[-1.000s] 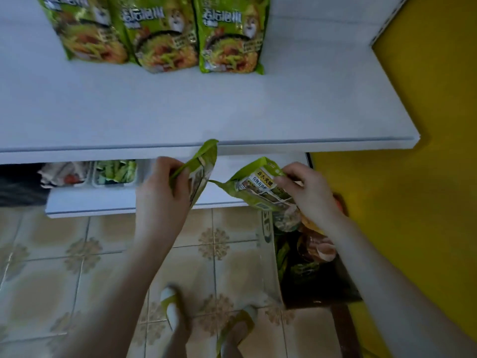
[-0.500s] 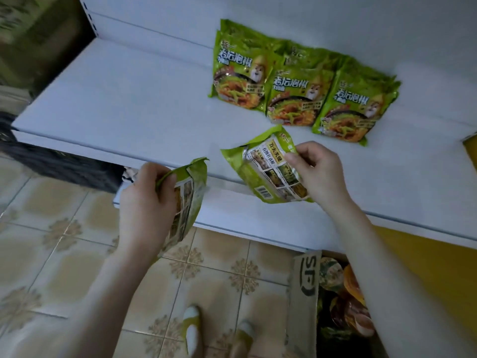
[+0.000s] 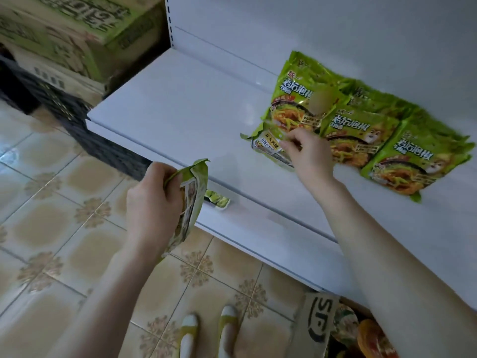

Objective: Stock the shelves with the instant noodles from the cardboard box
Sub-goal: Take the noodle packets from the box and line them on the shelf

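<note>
My left hand (image 3: 152, 202) grips a green instant noodle packet (image 3: 189, 202) edge-on, in front of the white shelf (image 3: 185, 109) and over the floor. My right hand (image 3: 307, 153) pinches a second green packet (image 3: 268, 144), back side up, low over the shelf and just left of the row of green noodle packets (image 3: 366, 133) lying there face up. The open cardboard box (image 3: 320, 329) stands on the floor at the bottom right, with more packets inside.
Stacked green-printed cartons (image 3: 64, 37) sit on a dark crate (image 3: 77, 120) left of the shelf. A lower shelf (image 3: 258, 228) juts out below, with a small green tray (image 3: 216, 200) on it. My feet (image 3: 206, 329) stand on the tiled floor.
My right hand has carried its packet forward onto the shelf, up to the left end of the row. The left hand keeps its packet in front of the shelf. The view swung left.
</note>
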`<action>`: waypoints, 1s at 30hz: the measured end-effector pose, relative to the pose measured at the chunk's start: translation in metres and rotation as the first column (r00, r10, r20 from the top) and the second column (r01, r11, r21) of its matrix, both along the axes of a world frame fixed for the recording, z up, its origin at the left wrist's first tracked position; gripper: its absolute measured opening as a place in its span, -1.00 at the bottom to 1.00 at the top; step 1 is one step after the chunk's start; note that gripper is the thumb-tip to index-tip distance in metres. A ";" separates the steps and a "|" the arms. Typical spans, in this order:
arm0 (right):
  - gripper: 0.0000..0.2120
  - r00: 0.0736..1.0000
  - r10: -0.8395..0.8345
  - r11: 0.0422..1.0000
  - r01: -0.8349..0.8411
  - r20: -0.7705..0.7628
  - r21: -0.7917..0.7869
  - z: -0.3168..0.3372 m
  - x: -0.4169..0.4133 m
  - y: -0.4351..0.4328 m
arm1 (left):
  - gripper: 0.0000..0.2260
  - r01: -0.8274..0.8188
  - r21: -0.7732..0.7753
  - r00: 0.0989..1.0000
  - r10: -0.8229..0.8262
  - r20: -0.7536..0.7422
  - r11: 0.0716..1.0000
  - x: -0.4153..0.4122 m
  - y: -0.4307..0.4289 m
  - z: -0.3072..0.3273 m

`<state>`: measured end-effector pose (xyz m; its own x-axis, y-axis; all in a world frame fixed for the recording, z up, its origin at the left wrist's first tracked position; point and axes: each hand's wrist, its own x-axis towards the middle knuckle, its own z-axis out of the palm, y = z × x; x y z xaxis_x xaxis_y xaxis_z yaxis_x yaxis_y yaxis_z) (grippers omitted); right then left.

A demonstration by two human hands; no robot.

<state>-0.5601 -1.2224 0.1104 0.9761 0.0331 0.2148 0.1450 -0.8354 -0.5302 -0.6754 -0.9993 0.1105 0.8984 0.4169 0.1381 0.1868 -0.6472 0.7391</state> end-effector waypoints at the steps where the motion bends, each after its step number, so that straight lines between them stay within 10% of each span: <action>1: -0.86 1.000 0.029 0.999 -0.030 -0.012 -0.022 -0.009 -0.002 0.005 | -0.90 -0.007 -0.008 1.000 0.007 -0.008 1.000 -0.001 0.001 -0.001; 24: -0.75 0.959 0.196 0.980 -0.200 -0.204 0.004 -0.042 0.007 0.002 | -0.92 -0.035 -0.031 0.996 0.032 -0.079 0.999 -0.009 -0.020 -0.028; 30: -0.49 0.713 0.461 0.716 -0.651 -0.529 -0.253 -0.035 0.050 0.037 | -0.91 -0.047 -0.023 0.995 0.045 -0.084 0.999 -0.010 -0.021 -0.027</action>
<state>-0.5100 -1.1850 0.0755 0.7306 0.5861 -0.3504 0.5081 -0.8094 -0.2944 -0.6856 -1.0201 0.0835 0.8864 0.4600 0.0524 0.2775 -0.6183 0.7353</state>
